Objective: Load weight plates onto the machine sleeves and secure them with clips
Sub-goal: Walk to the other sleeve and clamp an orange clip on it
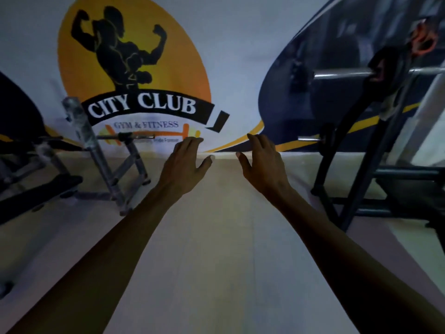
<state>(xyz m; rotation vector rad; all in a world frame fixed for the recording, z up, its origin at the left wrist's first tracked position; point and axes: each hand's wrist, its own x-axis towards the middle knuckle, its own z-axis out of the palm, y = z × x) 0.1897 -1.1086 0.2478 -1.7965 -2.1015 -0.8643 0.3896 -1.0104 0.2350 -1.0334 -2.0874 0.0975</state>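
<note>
1. At the centre of the head view, both bare forearms extend forward and slightly upward, roughly parallel, over a pale floor (224, 237).
2. Left hand (186, 162): back of the hand faces the camera, wrist nearly straight, fingers (192, 143) loosely extended and close together, thumb splayed toward the right. It grips nothing.
3. Right hand (262, 162): back of the hand faces the camera, fingers (258, 141) loosely extended and slightly curled, thumb splayed toward the left. It grips nothing.
4. The two thumbs point at each other with a clear gap between them; the hands do not touch.
5. Beyond the hands hangs a white wall banner (224, 44) with an orange oval, a black flexing silhouette and the words "CITY CLUB GYM & FITNESS".
6. Right of the hands stands a black steel machine frame (337, 165). A chrome horizontal sleeve (342, 75) projects from its upper part, with a dark round weight plate (395, 68) seated against its inner end.
7. An orange spring clip (423, 42) sits above that plate; what it attaches to cannot be told because of blur.
8. A shorter chrome peg (309, 139) projects lower on the same frame, near the right hand but apart from it.
9. Left of the hands stands a grey metal rack (101, 155), and a dark padded bench (36, 191) lies beside it.
</note>
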